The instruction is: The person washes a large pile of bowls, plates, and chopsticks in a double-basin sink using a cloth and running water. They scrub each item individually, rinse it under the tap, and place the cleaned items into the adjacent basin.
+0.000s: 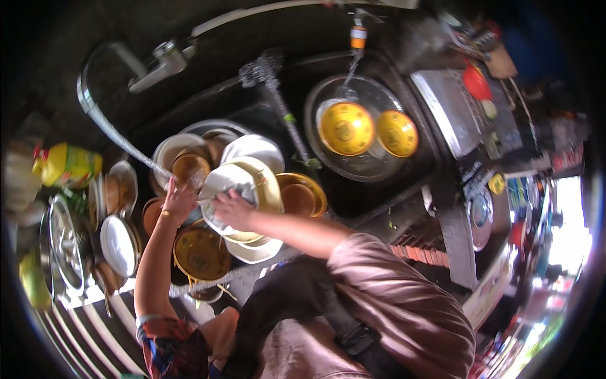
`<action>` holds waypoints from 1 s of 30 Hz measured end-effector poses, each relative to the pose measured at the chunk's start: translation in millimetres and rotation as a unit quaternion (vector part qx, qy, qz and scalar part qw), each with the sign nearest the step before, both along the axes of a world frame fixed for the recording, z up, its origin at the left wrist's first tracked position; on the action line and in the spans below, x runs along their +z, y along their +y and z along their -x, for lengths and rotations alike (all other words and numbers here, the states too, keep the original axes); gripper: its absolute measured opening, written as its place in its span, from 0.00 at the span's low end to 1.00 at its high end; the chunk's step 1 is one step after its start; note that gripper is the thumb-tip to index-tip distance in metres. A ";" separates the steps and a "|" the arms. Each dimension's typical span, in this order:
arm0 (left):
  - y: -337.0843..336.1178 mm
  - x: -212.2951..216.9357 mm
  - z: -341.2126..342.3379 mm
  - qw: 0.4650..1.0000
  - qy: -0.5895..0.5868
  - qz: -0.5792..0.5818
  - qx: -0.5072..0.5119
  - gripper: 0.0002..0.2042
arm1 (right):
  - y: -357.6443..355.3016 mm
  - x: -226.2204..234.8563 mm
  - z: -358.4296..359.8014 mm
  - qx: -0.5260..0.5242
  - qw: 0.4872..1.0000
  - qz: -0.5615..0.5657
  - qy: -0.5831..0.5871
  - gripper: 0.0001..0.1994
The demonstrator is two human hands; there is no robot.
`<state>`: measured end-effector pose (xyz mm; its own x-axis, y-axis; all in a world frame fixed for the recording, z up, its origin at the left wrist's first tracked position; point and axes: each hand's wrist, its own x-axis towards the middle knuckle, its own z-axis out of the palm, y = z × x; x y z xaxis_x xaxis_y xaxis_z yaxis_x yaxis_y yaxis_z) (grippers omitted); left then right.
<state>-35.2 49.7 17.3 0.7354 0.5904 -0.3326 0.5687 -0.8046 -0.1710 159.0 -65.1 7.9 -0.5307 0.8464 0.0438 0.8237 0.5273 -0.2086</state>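
Note:
Over the heaped left basin, my left hand (179, 203) grips the rim of a tilted white bowl (218, 178) at its left side. My right hand (233, 210) is inside that bowl, closed on a greyish scrubber (245, 191) that is mostly hidden under the fingers. Behind the bowl sits a larger cream bowl (270, 186). A small brown bowl (191, 169) lies just beyond my left hand, by the end of the hose. Yellow-brown bowls (315, 189) stand on the right of the pile, and a patterned brown bowl (202, 254) leans near the front edge.
Water runs from a tap (358, 36) into a metal basin (319, 148) holding two yellow bowls (346, 129). A flexible hose faucet (95, 114) arches over the left side. Stacked plates (118, 246) and a yellow bottle (68, 165) stand at left. A metal board (445, 110) lies at right.

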 end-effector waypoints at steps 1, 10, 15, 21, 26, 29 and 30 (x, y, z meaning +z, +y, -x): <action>2.4 11.1 -13.7 0.996 -0.066 0.037 0.051 0.12 | 9.4 0.2 2.9 -0.025 0.993 0.055 0.105 0.10; -41.5 83.2 -56.1 0.598 -0.365 0.533 0.474 0.08 | 40.3 13.5 42.4 -0.181 0.689 0.256 0.653 0.37; -50.7 45.7 -39.6 0.655 -0.487 0.507 0.278 0.12 | 41.3 52.3 26.6 -0.223 0.464 0.282 0.810 0.34; -73.3 77.7 -57.8 0.548 -0.526 0.510 0.404 0.05 | 72.1 51.3 11.8 -0.307 0.383 0.370 0.789 0.13; -82.1 47.6 -56.4 0.401 -0.641 0.498 0.425 0.09 | 81.9 70.9 7.6 -0.393 0.254 0.359 0.808 0.24; -65.4 50.1 -60.0 0.388 -0.617 0.443 0.521 0.13 | 65.7 63.3 21.8 -0.337 0.252 0.385 0.822 0.30; -45.5 2.5 -45.0 0.636 -0.571 0.249 0.455 0.12 | 61.5 47.8 32.6 -0.327 0.413 0.367 0.767 0.24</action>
